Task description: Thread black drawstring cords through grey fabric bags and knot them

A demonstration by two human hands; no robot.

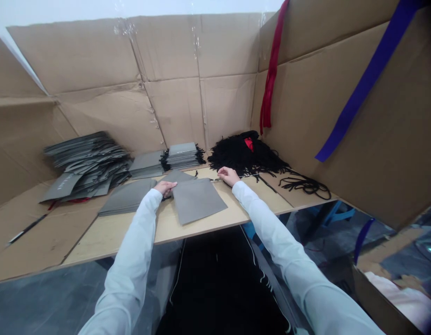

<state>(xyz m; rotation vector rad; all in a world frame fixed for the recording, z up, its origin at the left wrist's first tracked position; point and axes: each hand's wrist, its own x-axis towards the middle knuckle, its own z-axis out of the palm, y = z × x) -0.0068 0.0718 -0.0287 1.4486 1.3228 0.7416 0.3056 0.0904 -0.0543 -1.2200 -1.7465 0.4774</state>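
My left hand (165, 187) is closed on the upper left edge of a flat grey paper bag (199, 201), which lies tilted over the front of the table. My right hand (229, 176) pinches a thin, needle-like rod (249, 176) just past the bag's upper right corner. A short bit of black cord shows between its fingers and the bag, but how it joins the rod is too small to tell. Another grey bag (178, 176) lies partly under the held one. Left of my left hand sits a low stack of grey bags (128, 197).
Behind stand a neat pile of bags with black cord ends (182, 156) and a heap of black cords (248, 153). A tall bag pile (88, 163) and a pen (27, 229) lie left. Cardboard walls (173, 56) enclose the table; red (271, 79) and blue ribbons (369, 83) hang right.
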